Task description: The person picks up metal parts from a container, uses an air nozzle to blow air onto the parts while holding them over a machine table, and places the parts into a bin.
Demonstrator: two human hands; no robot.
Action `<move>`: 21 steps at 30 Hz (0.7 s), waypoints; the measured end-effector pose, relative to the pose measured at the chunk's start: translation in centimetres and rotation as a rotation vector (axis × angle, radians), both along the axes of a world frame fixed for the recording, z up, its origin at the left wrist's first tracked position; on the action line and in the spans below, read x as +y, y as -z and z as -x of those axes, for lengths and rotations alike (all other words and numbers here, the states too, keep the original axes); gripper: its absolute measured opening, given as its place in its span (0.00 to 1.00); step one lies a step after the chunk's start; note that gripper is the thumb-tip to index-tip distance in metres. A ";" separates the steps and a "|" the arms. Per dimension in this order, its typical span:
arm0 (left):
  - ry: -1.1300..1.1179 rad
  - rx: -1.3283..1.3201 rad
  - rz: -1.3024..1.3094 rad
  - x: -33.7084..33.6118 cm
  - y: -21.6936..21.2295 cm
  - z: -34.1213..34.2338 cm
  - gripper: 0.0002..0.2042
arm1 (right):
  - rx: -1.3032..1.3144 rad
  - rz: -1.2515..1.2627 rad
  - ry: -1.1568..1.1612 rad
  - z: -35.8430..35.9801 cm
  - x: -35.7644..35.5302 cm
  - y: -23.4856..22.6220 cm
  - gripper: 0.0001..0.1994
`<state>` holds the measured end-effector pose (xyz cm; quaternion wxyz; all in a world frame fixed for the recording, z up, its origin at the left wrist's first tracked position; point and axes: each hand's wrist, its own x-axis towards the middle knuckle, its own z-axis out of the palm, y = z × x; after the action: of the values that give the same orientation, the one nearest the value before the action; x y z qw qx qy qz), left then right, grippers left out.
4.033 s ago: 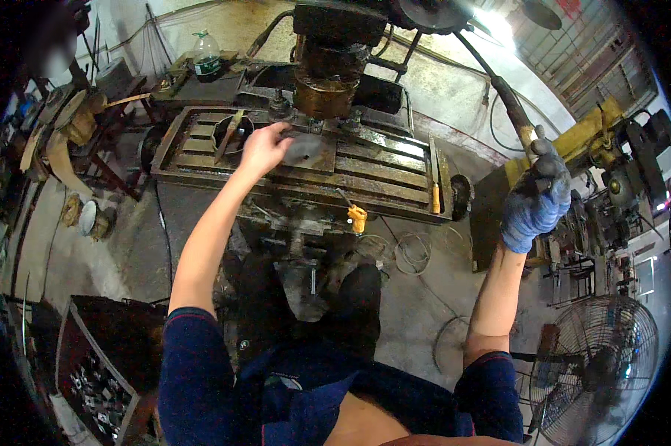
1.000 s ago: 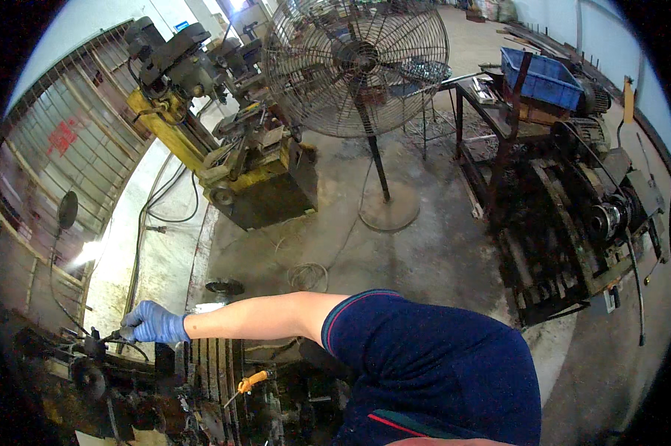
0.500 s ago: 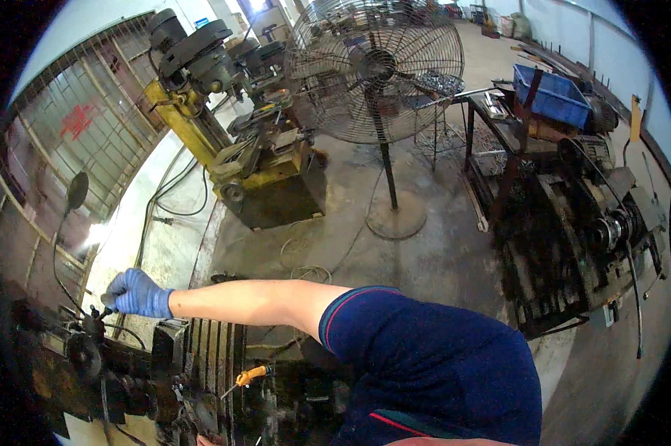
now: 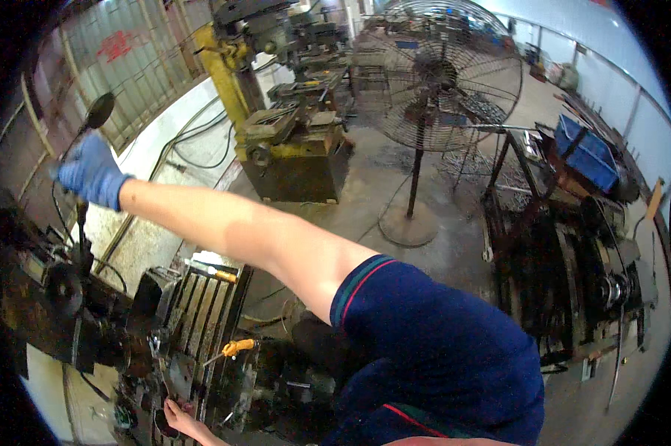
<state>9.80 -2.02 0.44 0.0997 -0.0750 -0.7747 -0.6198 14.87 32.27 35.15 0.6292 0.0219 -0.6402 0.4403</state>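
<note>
My right hand (image 4: 94, 175), in a blue glove and blurred, is stretched out to the far left. Its curled fingers appear closed at the top of a dark lever handle (image 4: 81, 215) on the machine (image 4: 64, 286). At the lower edge is my bare left hand (image 4: 187, 424), its fingers pinched at the near end of a thin metal tool (image 4: 164, 375). That tool points toward the dark middle of the machine, and its far end is hard to make out. An orange-handled tool (image 4: 237, 348) with a thin shaft lies beside the slotted metal table (image 4: 202, 305).
Another yellow-handled tool (image 4: 220, 274) lies on the slotted table's far end. A round disc on a bent stalk (image 4: 100, 111) rises near my right hand. Beyond stand a yellow drill press (image 4: 291, 160) and a large caged fan (image 4: 436, 82). To the right are a blue crate (image 4: 588, 152) and dark machinery (image 4: 573, 282).
My gloved right hand has moved up and away from the machine's hub, with the lever standing below it. More of my left hand shows. The whole view has shifted.
</note>
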 end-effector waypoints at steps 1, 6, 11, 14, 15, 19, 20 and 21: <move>-0.053 0.069 0.054 -1.4 0.9 1.1 0.17 | -0.013 -0.008 0.022 0.6 -0.7 -1.1 0.12; 0.029 -0.063 -0.026 -0.6 -0.3 0.8 0.16 | 0.165 -0.231 0.342 2.3 0.6 -5.7 0.13; 0.041 -0.133 -0.085 -1.1 -1.9 -0.2 0.16 | -0.218 -0.848 0.491 4.7 1.5 -3.6 0.06; 0.018 -0.014 0.082 -0.7 0.0 0.7 0.14 | -0.158 -0.303 -0.115 -1.8 0.2 5.7 0.09; 0.074 -0.089 -0.016 0.6 -1.6 -0.6 0.13 | -0.185 -0.236 -0.167 -4.0 0.1 9.0 0.11; -0.039 0.143 0.220 -1.3 1.0 2.7 0.11 | -0.473 -0.033 -0.290 -9.5 -2.6 25.0 0.16; -0.052 0.167 0.235 -1.1 1.5 1.9 0.11 | -0.557 0.036 -0.286 -12.0 -2.7 29.4 0.18; -0.073 0.172 0.255 -0.5 1.4 2.2 0.11 | -0.667 0.181 -0.258 -13.1 -2.3 33.2 0.18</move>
<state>7.59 -2.47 -0.96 0.1779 -0.1118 -0.8381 -0.5035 28.01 29.98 1.97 0.3247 -0.0978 -0.7605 0.5538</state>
